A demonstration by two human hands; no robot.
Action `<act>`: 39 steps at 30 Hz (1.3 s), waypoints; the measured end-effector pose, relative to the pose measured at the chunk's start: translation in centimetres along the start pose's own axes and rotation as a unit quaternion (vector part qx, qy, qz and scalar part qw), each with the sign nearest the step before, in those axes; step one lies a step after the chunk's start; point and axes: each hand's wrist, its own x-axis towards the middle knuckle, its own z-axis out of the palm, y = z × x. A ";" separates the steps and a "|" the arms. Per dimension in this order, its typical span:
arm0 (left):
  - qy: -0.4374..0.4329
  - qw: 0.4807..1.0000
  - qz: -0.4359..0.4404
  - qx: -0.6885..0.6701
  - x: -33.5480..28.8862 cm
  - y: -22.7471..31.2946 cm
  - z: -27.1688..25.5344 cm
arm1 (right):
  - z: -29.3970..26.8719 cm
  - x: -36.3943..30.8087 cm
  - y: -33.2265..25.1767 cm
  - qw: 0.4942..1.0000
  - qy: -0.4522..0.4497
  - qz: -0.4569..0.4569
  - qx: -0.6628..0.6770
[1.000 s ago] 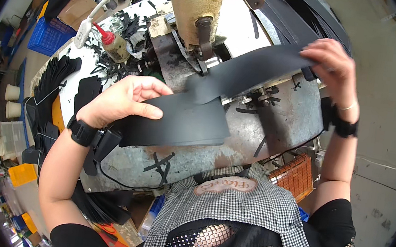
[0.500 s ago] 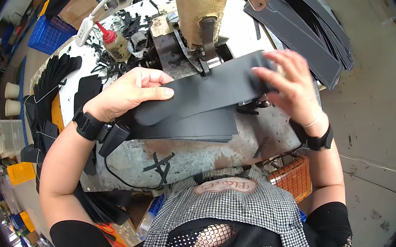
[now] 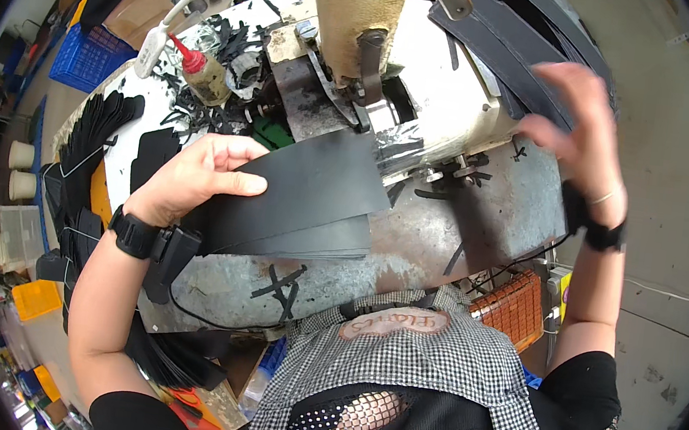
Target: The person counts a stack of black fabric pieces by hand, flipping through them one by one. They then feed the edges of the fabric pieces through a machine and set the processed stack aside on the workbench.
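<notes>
My left hand (image 3: pixel 200 177) grips a fanned stack of flat black leather-like panels (image 3: pixel 314 182), thumb on top and fingers beneath. Its upper edge lies just in front of a cream bench machine (image 3: pixel 353 25) with a rounded head and a metal presser part. Off to the right, my right hand (image 3: pixel 584 128) is raised with thumb and fingers spread, holding nothing I can see. It is slightly smeared by motion. Close by, at the back right, lies a pile of long black panels (image 3: pixel 498 58).
Black scraps (image 3: pixel 228 40) litter the white tabletop beside a red-tipped oil bottle (image 3: pixel 203 76). Bundled black pieces (image 3: pixel 95 131) hang along the left edge. A blue crate (image 3: pixel 90 59) stands at the far left. A woven brown basket (image 3: pixel 512 310) sits below the table's front edge.
My right hand has left the top black panel and swung right toward the back pile, fingers opening. My left hand, with the stack, has shifted slightly left and down, uncovering the machine's front.
</notes>
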 end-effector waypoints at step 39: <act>-0.005 1.000 0.002 -0.018 0.1 0.5 0.3 | -2.8 -0.7 5.3 0.982 0.082 0.133 -0.105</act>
